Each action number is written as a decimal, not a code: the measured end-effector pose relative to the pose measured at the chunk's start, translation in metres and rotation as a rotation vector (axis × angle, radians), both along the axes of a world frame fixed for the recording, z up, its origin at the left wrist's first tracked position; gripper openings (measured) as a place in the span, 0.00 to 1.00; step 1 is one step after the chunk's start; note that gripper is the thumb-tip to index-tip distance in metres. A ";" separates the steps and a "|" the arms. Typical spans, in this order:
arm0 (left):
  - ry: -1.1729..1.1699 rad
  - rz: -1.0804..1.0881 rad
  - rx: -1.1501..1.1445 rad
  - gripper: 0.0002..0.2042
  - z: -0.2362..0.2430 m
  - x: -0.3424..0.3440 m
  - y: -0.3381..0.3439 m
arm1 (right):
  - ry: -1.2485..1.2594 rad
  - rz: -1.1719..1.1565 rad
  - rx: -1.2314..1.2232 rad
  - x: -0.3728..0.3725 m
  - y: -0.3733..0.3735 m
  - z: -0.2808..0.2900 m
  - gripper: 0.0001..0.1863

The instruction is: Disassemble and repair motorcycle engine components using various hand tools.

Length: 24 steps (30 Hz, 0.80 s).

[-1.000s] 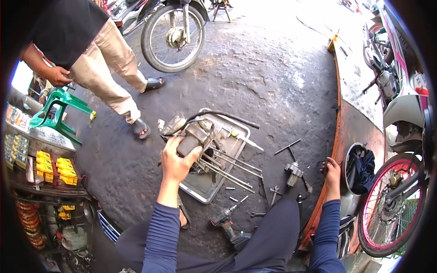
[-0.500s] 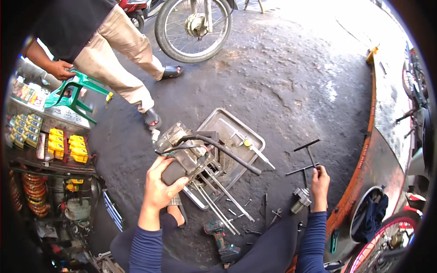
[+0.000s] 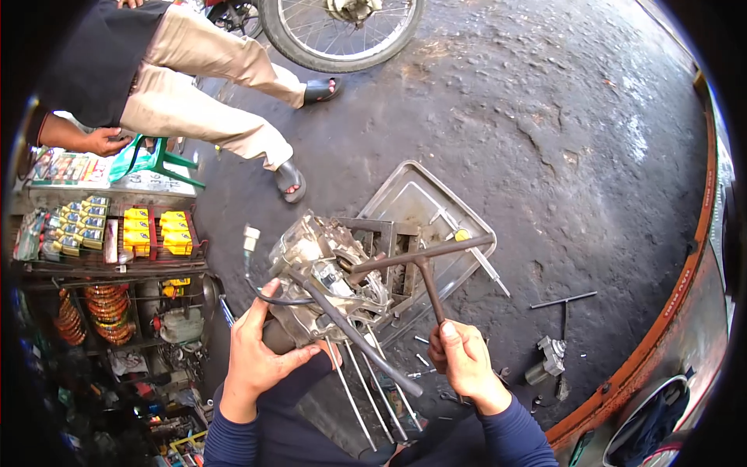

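A greasy motorcycle engine block (image 3: 315,241) with several long bare studs (image 3: 362,389) and a black hose is in front of me, by a metal tray (image 3: 459,198). My left hand (image 3: 268,346) grips its rounded lower-left cover, thumb spread along the near side. In my right hand (image 3: 465,358) is a brown T-handle wrench (image 3: 430,288), its fist closed round the shaft. The wrench's crossbar is raised over the tray, its left end overlapping the engine's right side; I cannot tell whether they touch. A dial caliper (image 3: 475,247) lies across the tray.
On the dark floor to the right lie another T-handle wrench (image 3: 564,302) and a small metal motor-like part (image 3: 547,360). A person in beige trousers (image 3: 210,124) stands at the far left beside a green stool (image 3: 167,163). Shelves of parts (image 3: 109,268) line the left; an orange-edged ramp (image 3: 673,311) curves along the right.
My right hand has moved left to the engine, bringing one T-handle wrench from beside the other. My left hand stays on the engine. The view has shifted.
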<state>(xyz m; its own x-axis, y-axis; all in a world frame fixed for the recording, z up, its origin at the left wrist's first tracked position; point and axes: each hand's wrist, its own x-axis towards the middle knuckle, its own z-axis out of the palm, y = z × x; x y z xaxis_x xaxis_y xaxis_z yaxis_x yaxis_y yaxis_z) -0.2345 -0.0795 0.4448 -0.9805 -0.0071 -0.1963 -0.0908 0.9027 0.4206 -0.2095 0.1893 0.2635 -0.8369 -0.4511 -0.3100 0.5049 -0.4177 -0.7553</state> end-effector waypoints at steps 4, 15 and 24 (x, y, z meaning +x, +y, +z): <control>0.045 0.001 0.024 0.53 0.001 -0.002 0.006 | -0.003 -0.021 -0.019 -0.022 -0.010 0.008 0.27; 0.115 -0.150 -0.099 0.43 0.004 -0.009 0.015 | 0.038 0.057 0.091 0.025 0.018 0.024 0.28; 0.099 -0.119 0.034 0.41 0.003 -0.007 0.012 | -0.259 0.051 -0.064 0.045 0.021 0.065 0.28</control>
<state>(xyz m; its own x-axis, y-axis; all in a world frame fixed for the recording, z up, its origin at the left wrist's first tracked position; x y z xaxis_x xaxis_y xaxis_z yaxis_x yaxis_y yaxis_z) -0.2414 -0.0678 0.4480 -0.9886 0.1150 -0.0972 0.0590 0.8898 0.4525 -0.1647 0.2104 0.3286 -0.7095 -0.5158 -0.4802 0.6991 -0.4295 -0.5716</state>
